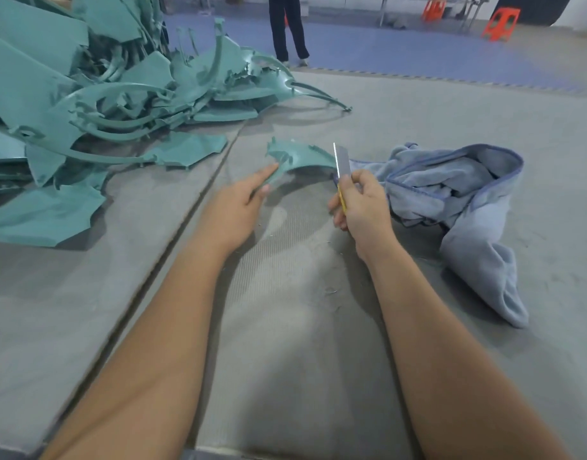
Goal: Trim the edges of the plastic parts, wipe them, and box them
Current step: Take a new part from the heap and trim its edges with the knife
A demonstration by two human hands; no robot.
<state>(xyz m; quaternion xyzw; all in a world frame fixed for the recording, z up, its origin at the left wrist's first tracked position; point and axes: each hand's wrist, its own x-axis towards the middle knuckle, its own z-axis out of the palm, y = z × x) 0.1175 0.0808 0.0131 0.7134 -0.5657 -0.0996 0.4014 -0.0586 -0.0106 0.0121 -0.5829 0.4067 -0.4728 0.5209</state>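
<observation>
Grey mats (318, 327) carry our work: our left hand (242, 200) pinches one part (298, 157), our right hand (358, 204) grips the knife (341, 164). We judge trimming barely begun; the pile (86, 94) waits, cloth (451, 194) lies unused, no box in view

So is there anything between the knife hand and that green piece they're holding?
Nothing visible. The right hand grips the knife, its blade up just beside the green plastic part, which the left hand holds at its near end. The blue cloth lies off to the right.
</observation>
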